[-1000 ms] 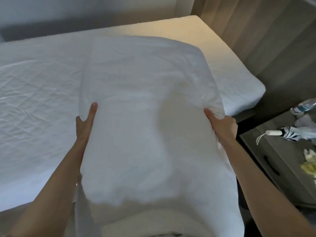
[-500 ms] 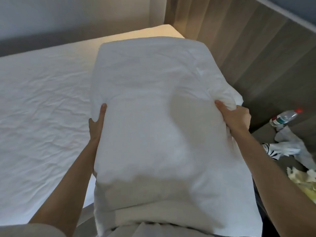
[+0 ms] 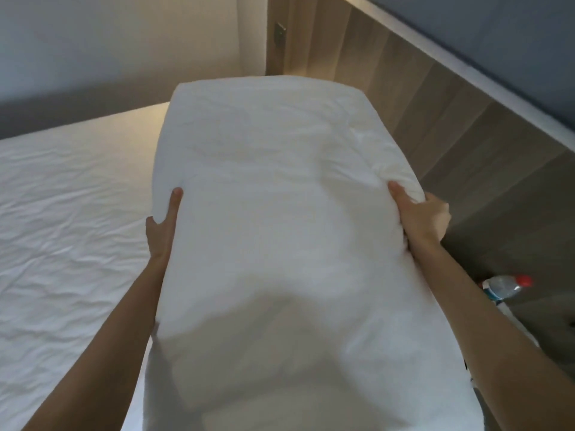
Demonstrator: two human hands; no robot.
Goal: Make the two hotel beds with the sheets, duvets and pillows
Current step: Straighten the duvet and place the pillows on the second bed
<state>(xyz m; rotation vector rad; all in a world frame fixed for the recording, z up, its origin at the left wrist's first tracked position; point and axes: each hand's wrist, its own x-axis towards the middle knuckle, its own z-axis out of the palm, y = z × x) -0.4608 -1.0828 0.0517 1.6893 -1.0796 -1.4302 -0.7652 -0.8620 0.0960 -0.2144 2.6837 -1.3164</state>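
Observation:
A large white pillow [image 3: 280, 213] in its case fills the middle of the view, held up in front of me above the bed's head end. My left hand [image 3: 163, 227] grips its left edge, thumb lying along the top and fingers hidden underneath. My right hand [image 3: 420, 214] grips the right edge, bunching the fabric under the thumb. The bed [image 3: 68, 219] lies to the left, covered by a wrinkled white sheet. The pillow's near end hangs toward my body.
A wooden headboard panel [image 3: 466, 126] runs along the right. A plastic water bottle with a red cap [image 3: 505, 286] lies on the nightstand [image 3: 547, 325] at the lower right. A pale wall [image 3: 124, 42] stands behind the bed.
I have lifted the pillow higher and carried it right, toward the headboard. Both hands keep their hold on its edges. The nightstand's other items have slipped out of view.

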